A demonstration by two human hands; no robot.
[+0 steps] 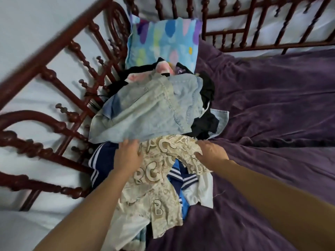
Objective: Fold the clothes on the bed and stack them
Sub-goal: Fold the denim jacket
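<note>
Two hands are in view, a left hand (128, 156) and a right hand (211, 153). There is one pillow (163, 38), one purple bedspread (272, 105), one pale denim shirt (150, 109) and one beige letter-printed garment (154, 192). The navy striped cloth (101, 160) and black cloth (206, 124) are too tangled to count.

The single head-worn wide-angle camera is looking forward and steeply down, hovering close above the heap of mixed unfolded clothes (154, 109) on the rumpled purple bedspread (272, 105).
</note>
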